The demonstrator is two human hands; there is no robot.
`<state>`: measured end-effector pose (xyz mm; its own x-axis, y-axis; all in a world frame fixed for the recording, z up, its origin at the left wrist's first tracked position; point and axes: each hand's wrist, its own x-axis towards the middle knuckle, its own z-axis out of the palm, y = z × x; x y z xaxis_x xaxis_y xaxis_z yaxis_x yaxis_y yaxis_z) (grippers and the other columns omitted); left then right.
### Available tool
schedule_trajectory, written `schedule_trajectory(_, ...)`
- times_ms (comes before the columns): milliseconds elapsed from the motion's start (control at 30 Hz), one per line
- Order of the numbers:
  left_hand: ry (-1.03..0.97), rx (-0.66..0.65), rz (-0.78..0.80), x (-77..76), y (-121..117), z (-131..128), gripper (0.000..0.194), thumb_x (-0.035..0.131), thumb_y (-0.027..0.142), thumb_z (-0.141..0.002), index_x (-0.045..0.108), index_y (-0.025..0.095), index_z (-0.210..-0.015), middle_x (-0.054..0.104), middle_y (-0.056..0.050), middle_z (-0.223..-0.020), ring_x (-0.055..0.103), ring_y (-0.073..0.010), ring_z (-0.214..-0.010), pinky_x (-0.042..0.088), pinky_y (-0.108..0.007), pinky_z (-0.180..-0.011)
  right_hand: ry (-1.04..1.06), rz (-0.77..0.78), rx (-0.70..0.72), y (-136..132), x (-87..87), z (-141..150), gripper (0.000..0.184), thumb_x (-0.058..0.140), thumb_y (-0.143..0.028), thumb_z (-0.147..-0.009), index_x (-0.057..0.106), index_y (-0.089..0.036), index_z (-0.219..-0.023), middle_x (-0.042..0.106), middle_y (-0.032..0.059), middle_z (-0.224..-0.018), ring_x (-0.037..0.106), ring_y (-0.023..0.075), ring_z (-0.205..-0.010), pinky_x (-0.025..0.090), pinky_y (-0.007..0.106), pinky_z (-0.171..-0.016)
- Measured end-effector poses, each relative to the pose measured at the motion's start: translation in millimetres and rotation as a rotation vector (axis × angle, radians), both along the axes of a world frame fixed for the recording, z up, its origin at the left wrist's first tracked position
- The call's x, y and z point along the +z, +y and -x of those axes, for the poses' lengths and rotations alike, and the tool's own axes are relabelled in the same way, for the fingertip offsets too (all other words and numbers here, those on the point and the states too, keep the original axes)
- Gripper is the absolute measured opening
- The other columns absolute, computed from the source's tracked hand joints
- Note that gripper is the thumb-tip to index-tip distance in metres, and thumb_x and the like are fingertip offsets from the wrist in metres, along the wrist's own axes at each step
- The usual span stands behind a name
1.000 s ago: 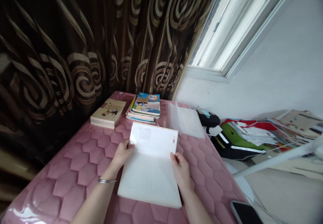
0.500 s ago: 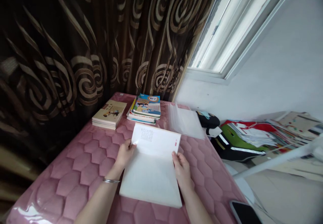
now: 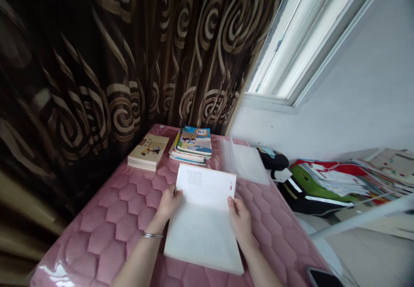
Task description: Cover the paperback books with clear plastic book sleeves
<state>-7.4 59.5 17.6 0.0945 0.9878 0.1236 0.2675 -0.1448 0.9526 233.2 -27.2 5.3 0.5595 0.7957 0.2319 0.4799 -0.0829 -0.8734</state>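
An open book (image 3: 203,231) lies before me at the near part of the pink padded surface. Its far leaf bears a small block of print and a red mark, while the near side is plain white. My left hand (image 3: 170,201) pinches the left edge close to the fold, a silver bangle on the wrist. At the opposite edge, my right hand (image 3: 239,218) grips the book with the thumb on top; its other fingers are partly hidden.
Beyond the book are a stack of tan booklets (image 3: 148,151), a pile of colourful textbooks (image 3: 194,142) and clear plastic sleeves (image 3: 246,162). A phone (image 3: 323,277) sits at the lower right. Bags and papers (image 3: 330,179) crowd the right, beside a white bar (image 3: 362,218).
The whole view has shifted slightly, so everything appears a little farther right and lower. Both hands keep the same hold on the open book.
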Motion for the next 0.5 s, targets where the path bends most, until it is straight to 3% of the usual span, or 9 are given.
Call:
schedule_trajectory(167,-0.089,0.023,0.007,-4.4,2,0,0.015,0.058,0.032,-0.072,0.056,0.018,-0.077,0.065,0.000,-0.068,0.059,-0.0167,-0.066,0.043,-0.027,-0.064,-0.076,0.066,-0.040,12,0.4,-5,0.049,0.045,-0.071,-0.079,0.057,-0.025,-0.066,0.062,0.0021,-0.059,0.058,0.0232,-0.063,0.041,0.030,-0.059)
schedule_trajectory(300,-0.241,0.116,0.010,-10.7,3,-1,0.033,0.067,0.033,-0.067,0.055,0.018,-0.094,0.069,-0.003,-0.080,0.065,-0.0198,-0.076,0.047,-0.030,-0.071,-0.086,0.114,-0.056,20,3.1,-6,0.048,0.046,-0.069,-0.077,0.059,-0.026,-0.063,0.064,0.0034,-0.058,0.058,0.0232,-0.058,0.037,0.030,-0.053)
schedule_trajectory(500,-0.186,0.228,-0.036,-23.5,4,-3,0.038,0.071,0.033,-0.067,0.053,0.018,-0.097,0.059,0.003,-0.071,0.058,-0.0154,-0.064,0.046,-0.027,-0.063,-0.105,0.106,-0.048,30,-2.7,-5,0.044,0.046,-0.065,-0.077,0.059,-0.027,-0.059,0.062,0.0046,-0.053,0.059,0.0239,-0.056,0.035,0.032,-0.051)
